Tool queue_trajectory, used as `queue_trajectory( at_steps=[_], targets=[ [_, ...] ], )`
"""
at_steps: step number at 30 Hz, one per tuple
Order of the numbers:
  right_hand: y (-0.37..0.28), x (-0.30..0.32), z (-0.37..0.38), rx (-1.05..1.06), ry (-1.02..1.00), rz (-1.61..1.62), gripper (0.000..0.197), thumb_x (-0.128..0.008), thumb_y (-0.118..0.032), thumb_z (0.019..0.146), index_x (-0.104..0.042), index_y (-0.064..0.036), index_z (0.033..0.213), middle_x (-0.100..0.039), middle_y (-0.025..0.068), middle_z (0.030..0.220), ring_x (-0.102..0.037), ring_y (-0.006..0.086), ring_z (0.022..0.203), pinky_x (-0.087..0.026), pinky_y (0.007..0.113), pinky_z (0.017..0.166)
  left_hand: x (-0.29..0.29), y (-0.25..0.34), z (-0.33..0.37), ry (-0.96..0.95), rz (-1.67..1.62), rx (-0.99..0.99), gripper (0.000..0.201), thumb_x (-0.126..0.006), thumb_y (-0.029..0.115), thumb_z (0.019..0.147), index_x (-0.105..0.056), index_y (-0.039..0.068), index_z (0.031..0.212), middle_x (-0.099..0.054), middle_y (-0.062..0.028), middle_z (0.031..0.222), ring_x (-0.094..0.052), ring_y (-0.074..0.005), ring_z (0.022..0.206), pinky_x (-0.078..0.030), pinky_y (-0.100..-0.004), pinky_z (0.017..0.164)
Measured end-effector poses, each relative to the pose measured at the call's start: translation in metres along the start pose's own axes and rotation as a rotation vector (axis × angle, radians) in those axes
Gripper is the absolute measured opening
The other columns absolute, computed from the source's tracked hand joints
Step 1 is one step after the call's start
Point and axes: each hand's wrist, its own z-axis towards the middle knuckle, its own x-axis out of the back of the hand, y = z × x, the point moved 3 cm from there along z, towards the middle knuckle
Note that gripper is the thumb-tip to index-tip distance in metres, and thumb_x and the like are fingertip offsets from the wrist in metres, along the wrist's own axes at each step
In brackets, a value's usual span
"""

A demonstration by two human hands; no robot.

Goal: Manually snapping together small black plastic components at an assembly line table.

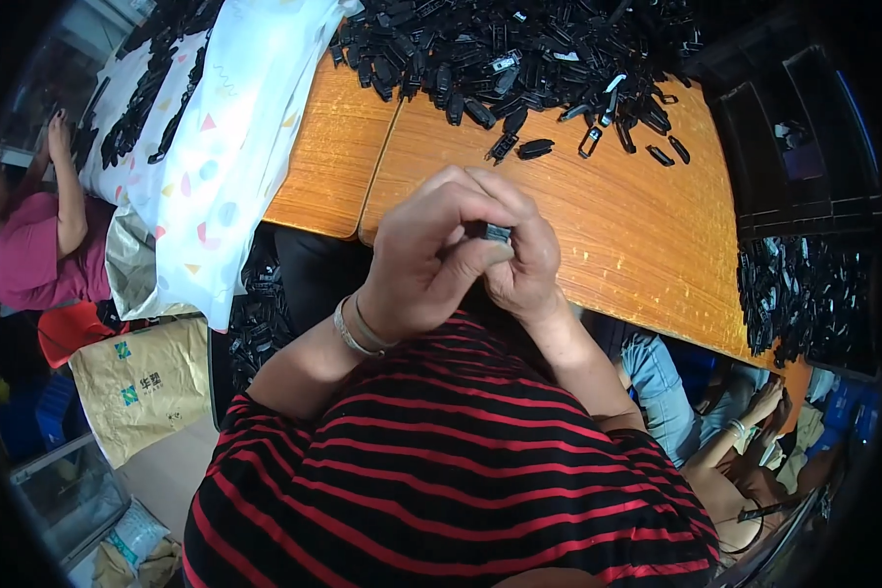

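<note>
Close to my chest, over the table's front edge, my two hands are pressed together with bent fingers. A small dark plastic part (498, 233) shows between them, and most of it is covered by fingers. My left hand (416, 257) is closed round it, its thumb and forefinger against the piece. My right hand (531, 250) is wrapped round the same piece from the other side. Beyond them, a few small black plastic parts (536, 149) lie loose on the wooden table (598, 216), in front of a large heap of similar parts (480, 59).
A patterned white cloth (216, 147) with black parts drapes the left side. A dark bin (804, 284) at right holds more parts. A tan sack (147, 382) hangs lower left. Other people sit at left, in a maroon top (54, 250), and at lower right, with an arm (720, 446) showing.
</note>
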Motion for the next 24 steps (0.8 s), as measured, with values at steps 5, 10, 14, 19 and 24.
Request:
queue_trajectory(
  at_steps=[5,10,14,19,24],
  targets=[
    [-0.014,-0.006,0.010,-0.056,-0.078,-0.137,0.046,-0.070,-0.008,0.082,-0.054,0.0024,0.124,-0.067,0.0165,0.100,-0.070,0.0294,0.085,-0.054,0.034,0.072,0.006,-0.005,-0.008,0.128,-0.128,0.087,0.015,-0.064,0.005,0.087,-0.064,0.002,0.102,-0.063,-0.0031,0.088,-0.050,-0.0070,0.064,-0.039,-0.0208,0.056],
    [0.008,-0.019,0.010,-0.290,-0.204,0.004,0.046,-0.062,0.000,0.085,-0.054,-0.0053,0.130,-0.068,0.0116,0.103,-0.068,0.0191,0.086,-0.052,0.030,0.079,0.036,-0.038,-0.035,0.295,-0.447,0.597,0.018,-0.052,0.012,0.097,-0.063,0.004,0.109,-0.064,0.0019,0.084,-0.049,-0.0016,0.063,-0.038,-0.0158,0.056],
    [0.020,0.002,-0.001,-0.455,-0.514,-0.024,0.049,-0.069,-0.009,0.086,-0.053,-0.0055,0.131,-0.068,0.0078,0.089,-0.063,0.0163,0.073,-0.050,0.029,0.071,0.109,-0.037,-0.065,0.220,0.119,0.761,0.018,-0.053,0.014,0.097,-0.064,0.003,0.106,-0.064,-0.0004,0.081,-0.051,-0.0045,0.064,-0.041,-0.0213,0.057],
    [0.051,0.084,-0.009,-0.380,-0.170,-0.507,0.028,-0.067,-0.008,0.087,-0.065,-0.0002,0.113,-0.068,0.0132,0.091,-0.068,0.0217,0.077,-0.053,0.032,0.070,0.154,-0.025,-0.092,-0.251,1.105,0.717,0.013,-0.065,0.009,0.087,-0.067,0.000,0.096,-0.065,-0.0145,0.089,-0.065,-0.0288,0.082,-0.050,-0.0338,0.074],
    [0.069,0.137,0.020,-0.315,-0.196,-1.054,0.018,-0.064,-0.002,0.085,-0.069,-0.0040,0.102,-0.065,0.0108,0.096,-0.065,0.0290,0.080,-0.053,0.037,0.068,0.083,-0.044,-0.029,-0.029,0.799,0.245,0.012,-0.066,0.004,0.083,-0.066,0.001,0.095,-0.064,-0.0150,0.090,-0.063,-0.0332,0.082,-0.050,-0.0370,0.072]
  ],
)
